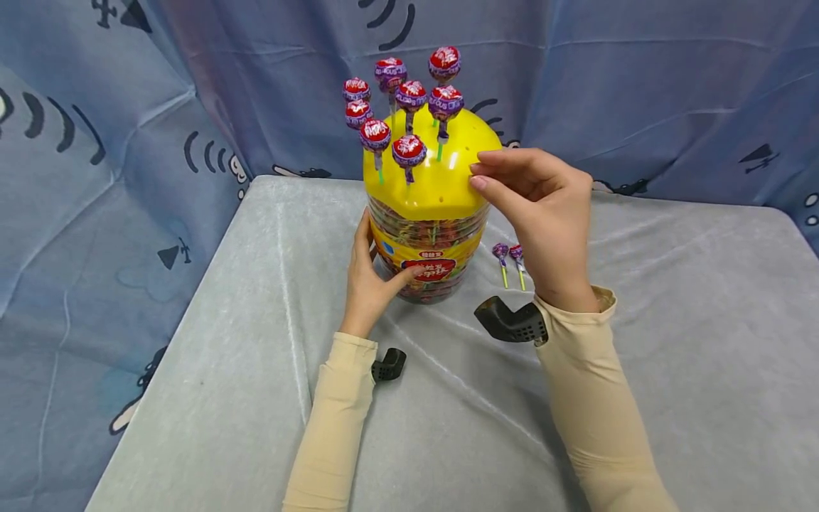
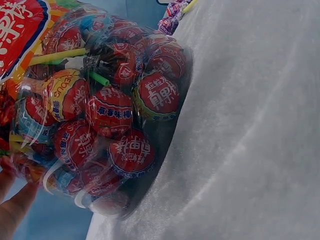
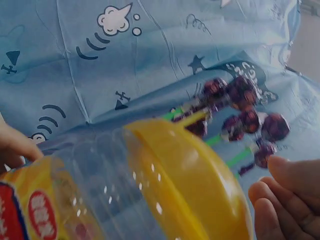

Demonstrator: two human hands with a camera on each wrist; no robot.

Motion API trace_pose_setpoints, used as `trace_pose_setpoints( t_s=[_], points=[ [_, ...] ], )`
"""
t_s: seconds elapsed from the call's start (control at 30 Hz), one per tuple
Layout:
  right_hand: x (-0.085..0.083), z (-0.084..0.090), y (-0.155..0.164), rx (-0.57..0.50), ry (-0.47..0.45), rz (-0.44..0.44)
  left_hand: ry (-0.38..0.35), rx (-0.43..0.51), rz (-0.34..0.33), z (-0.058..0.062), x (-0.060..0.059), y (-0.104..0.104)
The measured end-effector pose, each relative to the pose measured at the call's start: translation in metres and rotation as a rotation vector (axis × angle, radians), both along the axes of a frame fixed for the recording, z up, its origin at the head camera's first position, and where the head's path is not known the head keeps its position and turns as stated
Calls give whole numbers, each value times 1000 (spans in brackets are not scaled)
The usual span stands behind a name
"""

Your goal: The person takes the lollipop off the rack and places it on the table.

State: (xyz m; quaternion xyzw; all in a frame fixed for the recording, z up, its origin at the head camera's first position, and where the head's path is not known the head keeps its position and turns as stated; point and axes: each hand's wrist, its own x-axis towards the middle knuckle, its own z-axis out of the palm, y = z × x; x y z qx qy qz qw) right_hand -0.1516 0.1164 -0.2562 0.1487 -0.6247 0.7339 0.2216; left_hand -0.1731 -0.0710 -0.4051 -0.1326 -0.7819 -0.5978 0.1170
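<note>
Lollipop jar stands mid-table. Left hand steadies its near-left side, fingers laid flat. Right hand pinches at yellow dome lid; no lollipop visibly held. Eight lollipops planted; two loose lollipops lie right of jar, unplaced

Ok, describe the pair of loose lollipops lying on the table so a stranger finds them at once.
Start at the clear plastic jar with the yellow domed lid standing on the grey table. Just right of its base lie two purple-wrapped lollipops. Unlike those standing in the lid, they lie flat, yellow-green sticks pointing toward the person.
</note>
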Motion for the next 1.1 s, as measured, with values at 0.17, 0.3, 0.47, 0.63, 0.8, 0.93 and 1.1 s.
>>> trace_pose_setpoints(
  t_s=[0.17,0.3,0.47,0.63,0.8,0.93,1.1],
  points=[
    [-6,10,-14,97,26,-54,7,6,-1,0,-1,0],
    [-10,16,-23,176,27,-119,4,8,2,0,-1,0],
    [-14,17,-27,210,64,-146,9,5,2,1,-1,0],
    [-18,16,-29,253,123,-168,9,3,-1,1,0,0],
    [-20,17,-31,266,109,-182,0,-4,1,2,0,-1],
    [-21,19,-32,283,107,-196,-3,-11,5,2,0,0],
    [-23,20,-33,287,121,-203,1,-19,7,1,0,0]
  ],
)
